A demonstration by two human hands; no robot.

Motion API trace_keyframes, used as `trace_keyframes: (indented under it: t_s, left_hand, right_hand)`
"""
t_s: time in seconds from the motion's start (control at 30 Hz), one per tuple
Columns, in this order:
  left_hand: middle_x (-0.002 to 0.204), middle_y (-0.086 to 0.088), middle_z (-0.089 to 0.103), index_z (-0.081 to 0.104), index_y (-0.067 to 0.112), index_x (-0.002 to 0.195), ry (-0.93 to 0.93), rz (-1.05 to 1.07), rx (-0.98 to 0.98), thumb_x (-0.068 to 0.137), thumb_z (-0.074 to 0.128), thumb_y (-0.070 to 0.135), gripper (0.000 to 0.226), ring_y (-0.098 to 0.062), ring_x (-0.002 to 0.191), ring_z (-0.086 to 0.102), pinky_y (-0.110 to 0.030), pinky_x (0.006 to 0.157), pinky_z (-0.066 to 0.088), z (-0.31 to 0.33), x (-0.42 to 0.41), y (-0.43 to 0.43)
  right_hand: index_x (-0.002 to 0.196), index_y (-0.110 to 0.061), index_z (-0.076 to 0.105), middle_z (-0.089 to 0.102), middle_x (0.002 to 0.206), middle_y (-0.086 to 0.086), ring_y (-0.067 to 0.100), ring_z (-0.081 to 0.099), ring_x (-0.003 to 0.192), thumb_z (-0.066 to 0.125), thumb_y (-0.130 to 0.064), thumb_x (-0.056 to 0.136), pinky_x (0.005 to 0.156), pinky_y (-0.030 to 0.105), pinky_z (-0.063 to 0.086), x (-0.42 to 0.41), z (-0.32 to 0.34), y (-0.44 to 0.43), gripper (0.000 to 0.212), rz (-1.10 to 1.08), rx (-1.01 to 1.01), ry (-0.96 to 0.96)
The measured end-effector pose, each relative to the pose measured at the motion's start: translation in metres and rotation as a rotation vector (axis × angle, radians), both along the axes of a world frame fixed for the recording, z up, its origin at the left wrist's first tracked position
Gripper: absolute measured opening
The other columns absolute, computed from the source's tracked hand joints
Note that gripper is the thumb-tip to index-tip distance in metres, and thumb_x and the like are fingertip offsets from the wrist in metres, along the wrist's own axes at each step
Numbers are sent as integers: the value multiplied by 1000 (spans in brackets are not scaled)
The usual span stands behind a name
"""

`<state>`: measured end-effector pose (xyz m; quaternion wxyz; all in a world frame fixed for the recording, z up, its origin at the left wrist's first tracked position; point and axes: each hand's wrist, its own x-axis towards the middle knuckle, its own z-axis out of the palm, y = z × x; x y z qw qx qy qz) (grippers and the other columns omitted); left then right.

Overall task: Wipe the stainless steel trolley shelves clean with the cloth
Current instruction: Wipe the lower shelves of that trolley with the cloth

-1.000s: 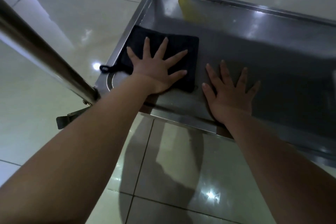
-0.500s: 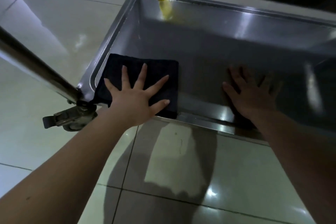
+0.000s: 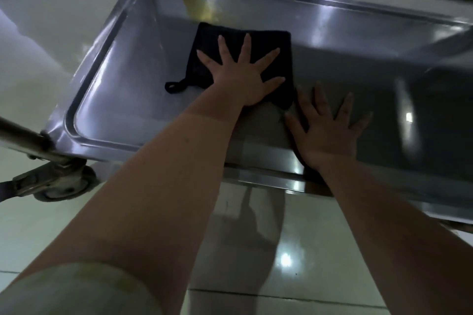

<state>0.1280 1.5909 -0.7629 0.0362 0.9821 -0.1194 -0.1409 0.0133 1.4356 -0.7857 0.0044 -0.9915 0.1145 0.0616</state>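
I press my left hand (image 3: 240, 77) flat, fingers spread, on the cloth (image 3: 238, 41) to scrub the shelf (image 3: 107, 89); my right hand (image 3: 327, 130), open and empty, braces me.

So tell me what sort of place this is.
Probably a commercial kitchen or service area, though little shows. A stainless steel trolley shelf on a braked caster stands on glossy tiled floor, and a yellowish stain marks the shelf's far wall.

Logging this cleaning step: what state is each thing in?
cloth: dark, spread flat on the shelf
left hand: open, pressing the cloth
right hand: open, flat on bare steel
shelf: yellowish stain at far wall
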Motion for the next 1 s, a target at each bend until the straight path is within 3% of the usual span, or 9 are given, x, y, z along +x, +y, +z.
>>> trace_keyframes:
  t_s: [0.2,0.43,0.63,0.7,0.77,0.83,0.9,0.97,1.0]
  left_hand:
    - [163,5,-18,-8,61,146,-20,-25,-25,84,14,84,70,-45,144,-22,-80,102,-9,-2,-11,6]
    - [160,8,-28,-21,66,138,25,-23,8,82,9,84,66,-43,142,-29,-78,103,-13,-2,-105,45]
    - [159,4,-31,-19,63,141,138,-8,34,87,12,80,65,-45,139,-33,-78,101,-15,10,-159,16]
    - [161,5,-26,-11,61,145,138,38,-26,89,17,77,64,-43,141,-31,-76,102,-18,11,-164,9]
    - [165,7,-5,14,55,149,54,171,-223,94,33,64,59,-35,148,-20,-69,107,-19,10,-171,8]
    - [162,9,21,40,44,144,-63,343,-447,91,49,41,54,-25,151,-2,-61,114,-15,12,-174,9]
    - [154,8,38,50,35,138,-136,432,-538,86,53,25,53,-24,149,17,-58,118,-4,17,-174,11]
    - [144,4,51,55,29,134,-210,443,-567,80,51,14,56,-29,139,35,-57,116,21,26,-169,18]
    - [140,1,54,55,27,133,-246,437,-565,77,49,11,58,-31,133,41,-52,111,31,31,-166,24]
  right_hand:
    - [149,-54,-3,-9,163,-16,41,-16,147,5,-74,88,108,73,-9,0,2,-1,65,0,37,13]
    - [150,-53,-1,-9,163,-15,40,-18,147,1,-76,86,108,72,-13,1,9,-2,68,15,114,43]
    - [148,-43,32,27,158,-19,5,9,149,29,-60,98,116,55,-16,-10,19,-14,53,146,440,-80]
    - [150,-42,28,21,160,-19,4,5,149,31,-57,100,116,54,-16,-12,21,-13,53,158,407,-8]
    - [151,-35,27,22,161,-11,9,6,150,36,-55,99,115,53,-14,-13,24,-1,56,92,403,30]
    - [143,-26,39,40,151,0,17,27,145,48,-48,97,119,49,0,-17,28,21,52,21,523,-24]
    - [122,-18,53,59,118,2,23,53,118,61,-29,92,101,33,32,-26,33,44,32,-33,726,-170]
    - [104,-15,57,55,95,-1,24,57,93,58,-9,88,69,22,30,-32,46,61,17,-87,831,-258]
    - [100,-15,56,53,92,-1,23,55,87,54,-5,87,63,21,27,-33,53,65,17,-110,851,-279]
